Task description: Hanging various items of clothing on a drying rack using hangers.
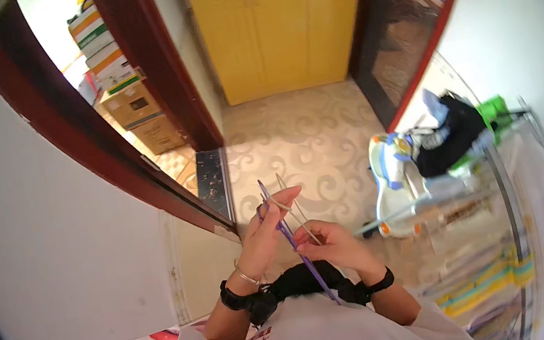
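In front of my chest, both hands work close together around a long purple knitting needle [286, 233], which slants from above my left hand down to my shirt. My left hand [263, 237] is closed around its upper part, with the index finger stretched out to the right. A thin, pale strand [300, 212] loops over that finger and runs down to my right hand [330, 245]. There the thumb and fingers pinch the strand beside the needle. Whether the strand is yarn or a thin stick I cannot tell. Black straps circle both wrists.
A yellow cabinet [278, 30] stands ahead across the patterned floor [293, 124]. Cardboard boxes [130, 105] show through the left doorway. To the right are a white child's seat [390, 197], a black cloth [452, 138] and a metal rack [509, 203].
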`<state>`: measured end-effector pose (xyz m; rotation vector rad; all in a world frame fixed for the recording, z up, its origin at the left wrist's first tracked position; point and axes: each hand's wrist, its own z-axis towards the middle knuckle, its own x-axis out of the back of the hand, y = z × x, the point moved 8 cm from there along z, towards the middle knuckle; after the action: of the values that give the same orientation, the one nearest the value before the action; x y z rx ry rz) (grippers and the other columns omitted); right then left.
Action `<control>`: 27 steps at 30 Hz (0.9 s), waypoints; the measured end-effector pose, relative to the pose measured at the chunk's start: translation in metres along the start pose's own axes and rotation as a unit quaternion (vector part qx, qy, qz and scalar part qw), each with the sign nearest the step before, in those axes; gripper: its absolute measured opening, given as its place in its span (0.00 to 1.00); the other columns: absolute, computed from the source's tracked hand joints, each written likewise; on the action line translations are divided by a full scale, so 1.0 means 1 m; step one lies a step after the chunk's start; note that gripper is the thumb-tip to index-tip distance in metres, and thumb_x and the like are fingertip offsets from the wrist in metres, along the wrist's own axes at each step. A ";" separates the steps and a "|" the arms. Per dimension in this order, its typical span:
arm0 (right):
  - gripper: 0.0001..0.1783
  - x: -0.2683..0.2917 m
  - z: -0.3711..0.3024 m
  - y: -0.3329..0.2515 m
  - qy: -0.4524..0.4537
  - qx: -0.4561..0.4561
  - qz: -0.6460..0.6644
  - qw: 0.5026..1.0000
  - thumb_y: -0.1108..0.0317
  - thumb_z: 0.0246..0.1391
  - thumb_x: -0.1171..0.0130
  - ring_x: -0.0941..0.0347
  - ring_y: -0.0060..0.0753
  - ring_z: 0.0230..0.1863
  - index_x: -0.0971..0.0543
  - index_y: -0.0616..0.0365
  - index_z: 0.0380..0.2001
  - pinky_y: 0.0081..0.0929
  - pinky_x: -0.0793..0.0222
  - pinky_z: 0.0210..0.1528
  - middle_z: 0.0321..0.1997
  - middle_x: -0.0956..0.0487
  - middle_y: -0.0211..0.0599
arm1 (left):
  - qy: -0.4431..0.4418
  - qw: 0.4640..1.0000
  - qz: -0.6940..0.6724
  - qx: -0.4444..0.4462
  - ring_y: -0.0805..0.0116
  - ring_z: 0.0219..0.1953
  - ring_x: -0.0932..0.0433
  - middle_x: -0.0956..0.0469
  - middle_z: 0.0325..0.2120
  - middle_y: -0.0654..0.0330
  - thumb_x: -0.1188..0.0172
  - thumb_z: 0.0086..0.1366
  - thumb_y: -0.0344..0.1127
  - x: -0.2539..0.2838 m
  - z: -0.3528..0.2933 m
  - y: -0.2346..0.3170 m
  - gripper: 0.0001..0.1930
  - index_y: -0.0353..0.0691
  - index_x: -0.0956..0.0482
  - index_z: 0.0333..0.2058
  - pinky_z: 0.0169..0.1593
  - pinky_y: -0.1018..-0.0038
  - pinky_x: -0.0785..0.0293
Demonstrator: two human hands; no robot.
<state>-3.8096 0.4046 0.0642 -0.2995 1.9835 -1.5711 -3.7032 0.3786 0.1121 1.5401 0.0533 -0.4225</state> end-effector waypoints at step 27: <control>0.10 0.127 0.503 -0.117 0.075 -0.009 -0.116 0.990 0.70 0.53 0.44 0.33 0.18 0.19 0.31 0.62 0.36 0.16 0.36 0.19 0.27 0.27 0.33 | 0.172 0.977 0.095 -0.085 0.71 0.57 0.38 0.32 0.53 0.60 0.63 0.71 0.41 0.305 0.351 0.084 0.21 0.33 0.36 0.55 0.60 0.75 0.47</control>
<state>-3.6467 -0.1013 0.0693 -0.4441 2.1429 -1.7653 -3.4757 -0.0354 0.1175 1.4186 0.2045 0.0035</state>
